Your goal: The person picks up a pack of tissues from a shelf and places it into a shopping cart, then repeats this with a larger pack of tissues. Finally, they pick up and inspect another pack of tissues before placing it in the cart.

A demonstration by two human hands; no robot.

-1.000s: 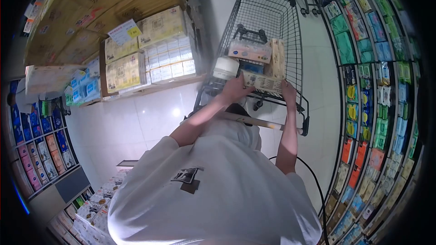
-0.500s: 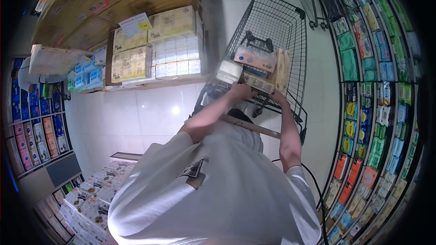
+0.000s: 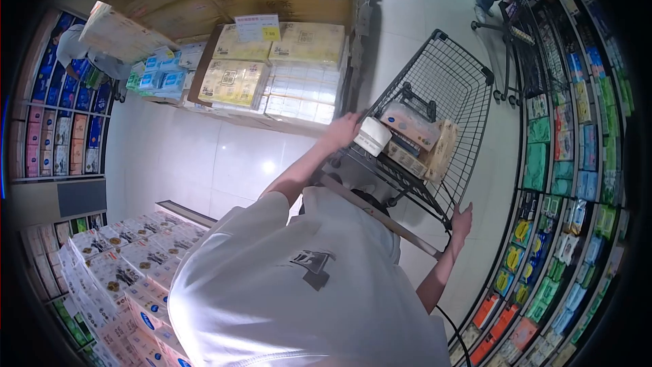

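both my hands are coming off the beige paper tissue pack (image 3: 440, 153). my left hand (image 3: 343, 129) is resting on the rim of the black wire shopping cart (image 3: 468, 88), grip untellable, with the white wrapped roll (image 3: 372, 137) just to its right. my right hand (image 3: 462, 221) is hanging open and empty at the near end of the pale handle bar (image 3: 380, 216).

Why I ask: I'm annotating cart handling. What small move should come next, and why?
Probably close the right hand on the pale wooden cart handle: that hand hangs open beside the handle's end, gripping nothing, while the left hand rests at the rim of the black wire shopping cart beside the white wrapped pack.
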